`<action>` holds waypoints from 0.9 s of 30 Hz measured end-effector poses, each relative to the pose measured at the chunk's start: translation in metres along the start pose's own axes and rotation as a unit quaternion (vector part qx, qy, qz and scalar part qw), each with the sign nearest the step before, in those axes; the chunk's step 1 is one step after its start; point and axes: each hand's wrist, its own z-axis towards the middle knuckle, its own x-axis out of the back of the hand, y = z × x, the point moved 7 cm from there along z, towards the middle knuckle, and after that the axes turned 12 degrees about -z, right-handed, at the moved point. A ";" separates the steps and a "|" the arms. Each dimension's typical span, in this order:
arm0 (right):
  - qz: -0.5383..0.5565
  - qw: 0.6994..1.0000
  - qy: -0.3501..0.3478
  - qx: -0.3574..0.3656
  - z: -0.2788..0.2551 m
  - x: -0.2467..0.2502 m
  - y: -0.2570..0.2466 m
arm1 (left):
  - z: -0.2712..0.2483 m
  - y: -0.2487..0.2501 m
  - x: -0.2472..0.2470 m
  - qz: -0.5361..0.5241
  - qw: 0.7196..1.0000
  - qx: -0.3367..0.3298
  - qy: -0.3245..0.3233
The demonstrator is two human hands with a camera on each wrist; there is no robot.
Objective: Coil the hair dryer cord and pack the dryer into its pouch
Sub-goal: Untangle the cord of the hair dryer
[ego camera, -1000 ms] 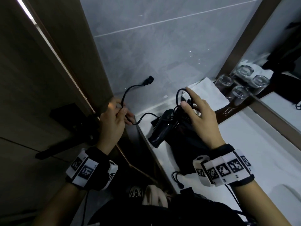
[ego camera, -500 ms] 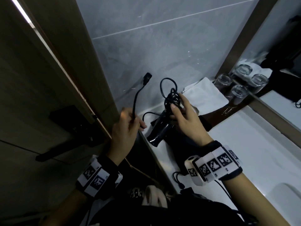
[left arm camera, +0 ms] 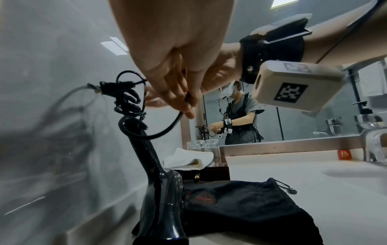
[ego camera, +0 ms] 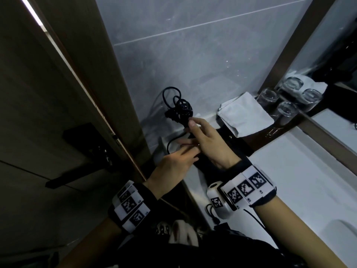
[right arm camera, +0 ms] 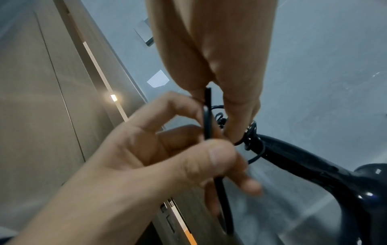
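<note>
The black hair dryer [left arm camera: 161, 190] stands nose-down on the white counter [ego camera: 289, 190], handle up, at the edge of the flat black pouch [left arm camera: 240, 207]. Its cord [ego camera: 179, 107] is bunched in messy loops on top of the handle, the plug sticking out on the left. My right hand [ego camera: 190, 122] pinches the cord just below that bundle. My left hand [ego camera: 185, 149] comes in from below. In the right wrist view its thumb and fingers [right arm camera: 217, 157] pinch the slack loop of cord [right arm camera: 207, 119] close under the right fingers. In the head view my hands hide most of the dryer.
A folded white towel [ego camera: 243, 115] lies on a dark box [ego camera: 237, 140] behind the pouch, with drinking glasses [ego camera: 268, 95] against the mirror. The tiled wall is right behind the cord. A wooden door with a black handle [ego camera: 77, 171] is at left, a basin [ego camera: 340, 229] at right.
My left hand has moved right from beside the door to meet the right hand. The free plug end is now gathered into the bundle on the handle.
</note>
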 end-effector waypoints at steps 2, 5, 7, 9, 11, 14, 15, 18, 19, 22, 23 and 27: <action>-0.012 0.999 0.022 0.025 0.000 0.008 0.002 | -0.001 -0.006 -0.004 0.001 0.999 -0.009 -0.035; -0.034 0.995 0.090 0.038 -0.003 0.028 0.004 | -0.003 -0.018 -0.002 -0.047 0.998 0.025 -0.042; -0.001 0.994 0.112 0.005 -0.005 0.038 0.009 | -0.004 -0.028 0.008 -0.082 0.995 0.051 0.000; -0.015 0.994 0.102 -0.029 -0.006 0.044 0.013 | -0.005 -0.036 0.018 -0.093 0.992 0.071 0.053; -0.054 0.995 0.082 -0.014 -0.009 0.045 0.012 | -0.005 -0.047 0.026 -0.075 0.988 0.099 0.097; -0.034 0.994 0.100 0.036 -0.016 0.051 0.009 | -0.001 -0.067 0.030 -0.081 0.974 0.168 0.131; -0.005 0.993 0.113 0.036 -0.017 0.056 0.012 | 0.001 -0.074 0.032 -0.099 0.966 0.196 0.136; 0.053 0.988 0.143 0.027 -0.017 0.075 0.028 | 0.015 -0.091 0.035 -0.183 0.932 0.276 0.150; 0.032 0.987 0.151 0.034 -0.018 0.083 0.032 | 0.022 -0.095 0.034 -0.228 0.911 0.307 0.155; -0.114 0.977 0.178 0.043 -0.021 0.100 0.041 | 0.043 -0.100 0.035 -0.298 0.876 0.337 0.172; -0.145 0.972 0.185 0.025 -0.021 0.105 0.048 | 0.050 -0.100 0.035 -0.310 0.875 0.327 0.176; 0.010 0.972 0.219 -0.085 -0.023 0.118 0.090 | 0.065 -0.102 0.031 -0.352 0.859 0.320 0.191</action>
